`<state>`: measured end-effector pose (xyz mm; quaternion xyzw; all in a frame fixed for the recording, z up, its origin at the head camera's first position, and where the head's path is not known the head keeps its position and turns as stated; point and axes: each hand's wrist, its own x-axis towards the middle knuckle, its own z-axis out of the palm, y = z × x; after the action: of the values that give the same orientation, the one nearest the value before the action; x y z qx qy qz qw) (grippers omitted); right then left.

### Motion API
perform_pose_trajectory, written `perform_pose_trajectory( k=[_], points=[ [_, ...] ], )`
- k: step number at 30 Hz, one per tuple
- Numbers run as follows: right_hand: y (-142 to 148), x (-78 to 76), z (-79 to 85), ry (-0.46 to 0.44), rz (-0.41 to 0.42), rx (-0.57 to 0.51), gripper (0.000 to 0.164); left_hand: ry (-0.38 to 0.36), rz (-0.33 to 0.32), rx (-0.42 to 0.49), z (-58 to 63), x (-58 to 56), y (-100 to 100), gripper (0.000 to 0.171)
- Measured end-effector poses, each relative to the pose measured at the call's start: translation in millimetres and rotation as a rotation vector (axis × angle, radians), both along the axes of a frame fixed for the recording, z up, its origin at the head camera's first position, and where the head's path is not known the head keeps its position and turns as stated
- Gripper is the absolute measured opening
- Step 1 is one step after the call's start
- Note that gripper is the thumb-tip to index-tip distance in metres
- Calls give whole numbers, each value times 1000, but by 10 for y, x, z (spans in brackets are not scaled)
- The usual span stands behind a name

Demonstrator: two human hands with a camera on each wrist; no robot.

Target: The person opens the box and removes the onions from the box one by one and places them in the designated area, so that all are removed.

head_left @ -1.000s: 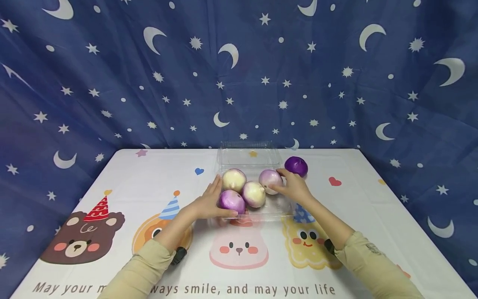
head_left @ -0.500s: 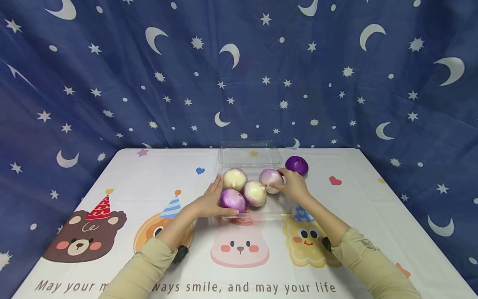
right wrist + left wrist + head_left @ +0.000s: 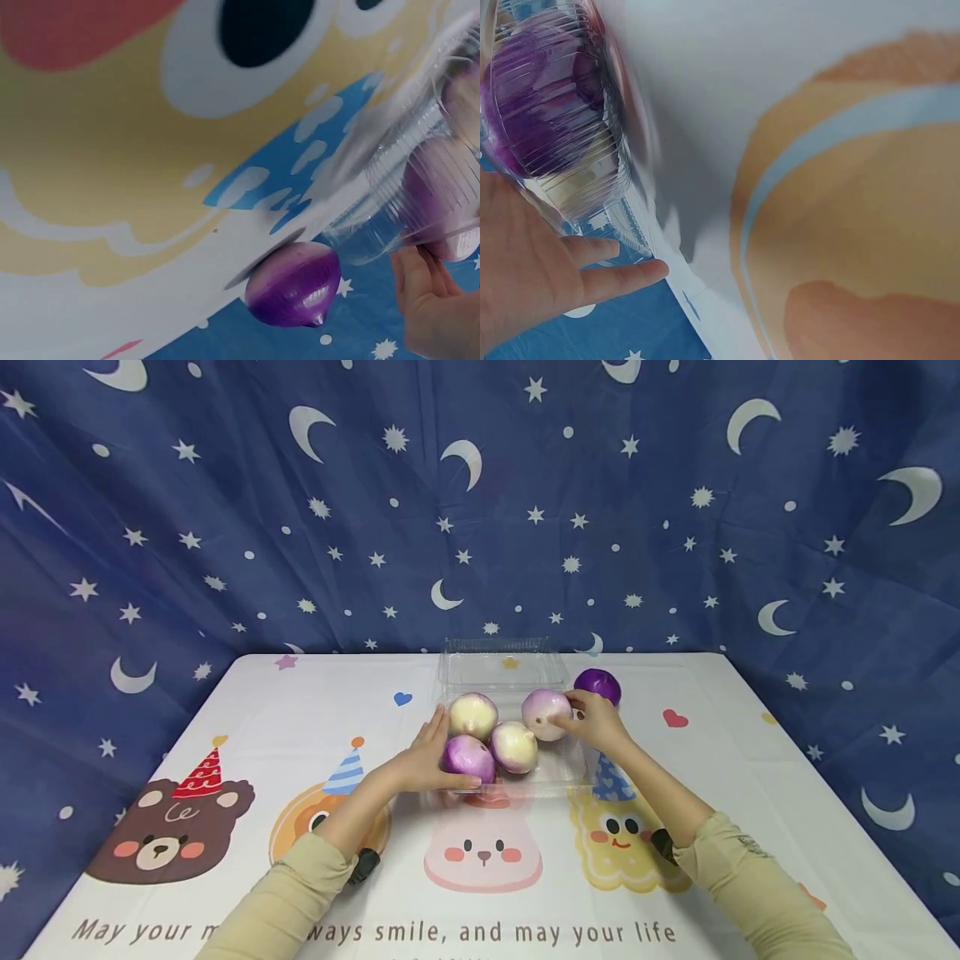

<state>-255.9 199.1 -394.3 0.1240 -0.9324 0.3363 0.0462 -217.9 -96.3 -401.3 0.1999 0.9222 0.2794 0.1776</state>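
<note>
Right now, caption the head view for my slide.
Left grip against an open plastic clamshell of three onions, right grip holding a fourth onion; a deep-purple onion sits outside.

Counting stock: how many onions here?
5: far left onion, near left onion, middle onion in the clear container; pinkish onion in the right hand; dark onion on the table.

head: bright, even | wrists: dimmer, softer | glare: purple onion [image 3: 294,285] | shadow: beside clear box [image 3: 613,112]
</note>
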Motion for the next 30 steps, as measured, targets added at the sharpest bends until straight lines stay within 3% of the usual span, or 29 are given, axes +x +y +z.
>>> perform_pose_trajectory(
  k=[8,15,24,30],
  points=[
    [26,-15,49,-130,-12,-100,49,2,9,2,-9,32,3,125],
    [48,-45,89,-95,-34,-193,45,6,6,-6,-7,4,7,125],
    [71,-46,162,-113,-83,-300,46,6,15,-12,10,0,8,125],
    [72,-39,187,-143,-67,-454,52,0,24,-27,6,15,7,125]
  ],
)
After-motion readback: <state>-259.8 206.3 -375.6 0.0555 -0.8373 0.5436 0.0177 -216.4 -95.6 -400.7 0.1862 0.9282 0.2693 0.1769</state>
